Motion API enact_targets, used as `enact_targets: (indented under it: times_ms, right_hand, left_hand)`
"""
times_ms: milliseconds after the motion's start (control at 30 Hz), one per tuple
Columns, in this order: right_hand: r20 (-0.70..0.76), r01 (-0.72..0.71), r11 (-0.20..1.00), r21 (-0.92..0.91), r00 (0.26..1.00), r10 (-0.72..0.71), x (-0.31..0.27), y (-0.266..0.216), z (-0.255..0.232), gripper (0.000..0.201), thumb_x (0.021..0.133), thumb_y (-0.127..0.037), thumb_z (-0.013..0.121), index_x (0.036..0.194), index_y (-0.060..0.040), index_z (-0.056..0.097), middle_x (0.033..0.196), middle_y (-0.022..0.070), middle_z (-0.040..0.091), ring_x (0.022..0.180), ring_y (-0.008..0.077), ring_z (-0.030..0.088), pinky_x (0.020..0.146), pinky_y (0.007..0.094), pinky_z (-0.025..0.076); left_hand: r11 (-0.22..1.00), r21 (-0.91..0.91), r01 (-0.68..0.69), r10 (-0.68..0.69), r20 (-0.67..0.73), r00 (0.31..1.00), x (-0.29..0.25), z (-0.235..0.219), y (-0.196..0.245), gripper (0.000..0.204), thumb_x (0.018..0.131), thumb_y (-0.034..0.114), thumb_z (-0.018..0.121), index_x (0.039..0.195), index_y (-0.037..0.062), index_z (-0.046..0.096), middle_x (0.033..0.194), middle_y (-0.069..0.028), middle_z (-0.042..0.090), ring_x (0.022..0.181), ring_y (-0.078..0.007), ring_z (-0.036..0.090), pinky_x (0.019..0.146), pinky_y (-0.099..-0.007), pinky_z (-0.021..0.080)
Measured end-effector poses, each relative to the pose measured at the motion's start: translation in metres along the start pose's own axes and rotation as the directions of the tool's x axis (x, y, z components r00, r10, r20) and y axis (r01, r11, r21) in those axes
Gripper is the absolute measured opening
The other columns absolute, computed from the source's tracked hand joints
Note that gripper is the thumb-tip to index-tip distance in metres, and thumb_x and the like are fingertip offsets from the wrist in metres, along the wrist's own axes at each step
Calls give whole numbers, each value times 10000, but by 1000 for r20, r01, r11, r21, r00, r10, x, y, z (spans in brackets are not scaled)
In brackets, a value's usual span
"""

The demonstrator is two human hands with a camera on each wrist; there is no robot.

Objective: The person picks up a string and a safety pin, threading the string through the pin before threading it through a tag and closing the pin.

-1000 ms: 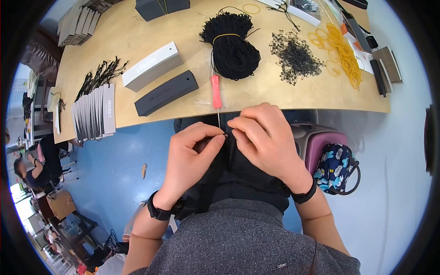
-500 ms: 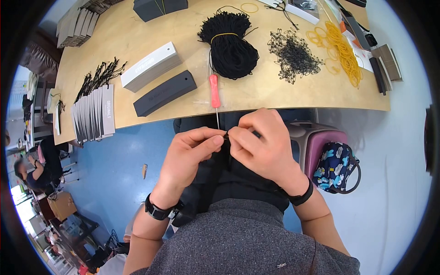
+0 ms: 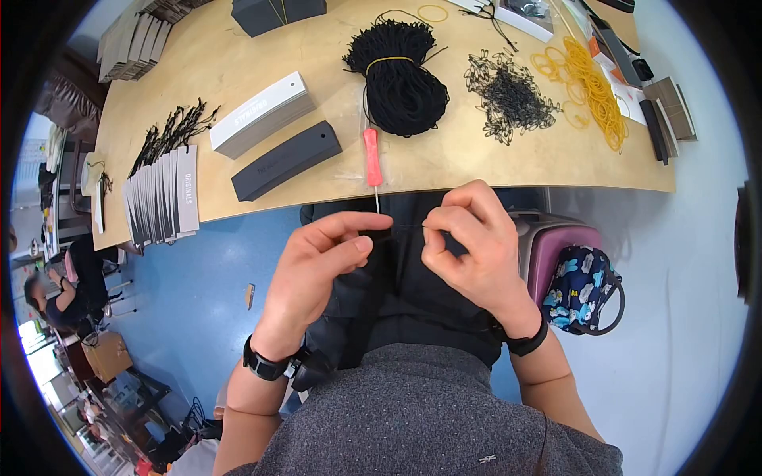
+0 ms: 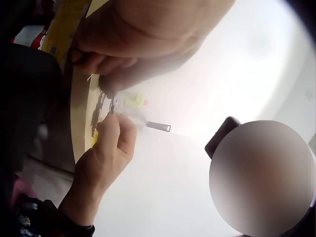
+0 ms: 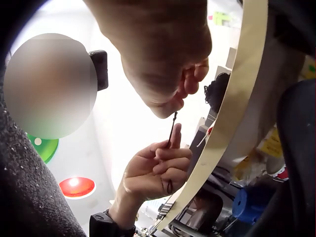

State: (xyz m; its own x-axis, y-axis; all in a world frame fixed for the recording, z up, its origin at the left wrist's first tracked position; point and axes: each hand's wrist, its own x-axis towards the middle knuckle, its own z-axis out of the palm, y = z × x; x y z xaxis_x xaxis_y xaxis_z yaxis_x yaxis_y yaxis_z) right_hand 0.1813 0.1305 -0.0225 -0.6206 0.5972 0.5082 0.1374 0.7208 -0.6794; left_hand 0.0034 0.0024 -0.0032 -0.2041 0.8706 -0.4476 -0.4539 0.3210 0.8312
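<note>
A thin black cord [image 5: 172, 131] with a small knot near its upper end stretches between the two hands in the right wrist view. My right hand [image 3: 476, 250] pinches the knotted end between thumb and index finger. The left hand [image 3: 309, 266] holds the other end, its index finger pointing straight out and the remaining fingers curled. A small dark loop shows among those curled fingers in the right wrist view. Both hands are over the lap, just short of the table edge. Ahead of them lies a pink-handled tool [image 3: 372, 159], its thin metal shaft jutting past the edge.
On the table [image 3: 452, 170] lie a banded bundle of black cords [image 3: 406, 99], a heap of small black pins [image 3: 512, 99] and yellow rubber bands [image 3: 599, 103]. White tags [image 3: 262, 119] and black tags [image 3: 286, 163] are stacked to the left, beside fanned-out corded tags [image 3: 163, 198].
The fingertips met half a second ago; now a gap separates them. My right hand has shifted right, and the left thumb has come away from the index fingertip.
</note>
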Motion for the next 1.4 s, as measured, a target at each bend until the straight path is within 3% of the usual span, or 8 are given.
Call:
enact_targets:
  times_ms: [133,333,533,900,1067,1200,1267,1400]
  right_hand:
    - [22,-249,967,59,969,248,4,8,-21,119,749,29,663,833,-32,606,837,93,548,673,246,598,620,332,492]
    - [-20,-274,938,-212,961,276,8,17,-24,254,835,1,656,1082,-39,614,1075,136,568,673,242,624,634,335,523]
    - [435,-421,793,441,873,222,16,-14,-2,720,877,-16,687,1511,-66,351,1393,185,514,638,146,557,656,282,507]
    - [558,-691,583,427,709,432,15,-12,5,146,971,-130,647,1020,2,608,720,28,621,587,70,573,529,237,454]
    - [518,-668,612,423,732,442,8,-13,-3,124,974,-123,642,969,-2,620,718,21,619,590,54,570,530,218,442]
    - [516,-635,675,375,748,417,4,-16,-6,101,955,-99,661,946,-2,630,731,19,615,602,55,571,556,225,442]
    - [508,-629,689,361,752,420,2,-17,-8,97,947,-91,667,940,-1,632,735,25,613,605,59,570,562,230,442]
    - [486,-603,712,359,772,409,-3,-16,-8,93,930,-75,682,931,4,632,757,42,609,614,74,567,569,239,438]
  left_hand:
    - [837,511,-195,278,-91,956,0,-9,-4,103,928,56,671,999,-12,701,825,-23,662,715,-71,573,652,-227,447]
    - [658,689,-305,462,-49,886,13,5,4,65,888,23,703,933,-23,712,795,-74,643,664,-108,578,607,-242,436]
    - [647,659,-383,485,31,874,16,11,7,105,880,27,718,980,-1,735,820,-62,657,675,-106,578,606,-243,434]
    - [756,544,-363,438,-8,899,5,4,21,163,865,57,743,1023,19,736,845,-42,667,752,-118,592,672,-245,451]
    - [-84,957,-276,858,211,469,50,-40,70,319,806,70,759,1122,47,722,1046,-92,677,993,-250,623,901,-340,476]
    - [-130,976,-176,809,207,550,81,-88,94,340,810,109,772,1140,48,718,1100,-100,678,1015,-265,623,941,-358,465]
    - [77,971,-225,702,108,704,85,-93,99,353,810,143,783,1142,46,717,1110,-102,679,1020,-261,628,938,-346,467]
    - [127,954,-273,761,83,644,66,-78,100,341,799,140,790,1114,34,719,1084,-106,682,1025,-253,632,934,-349,468]
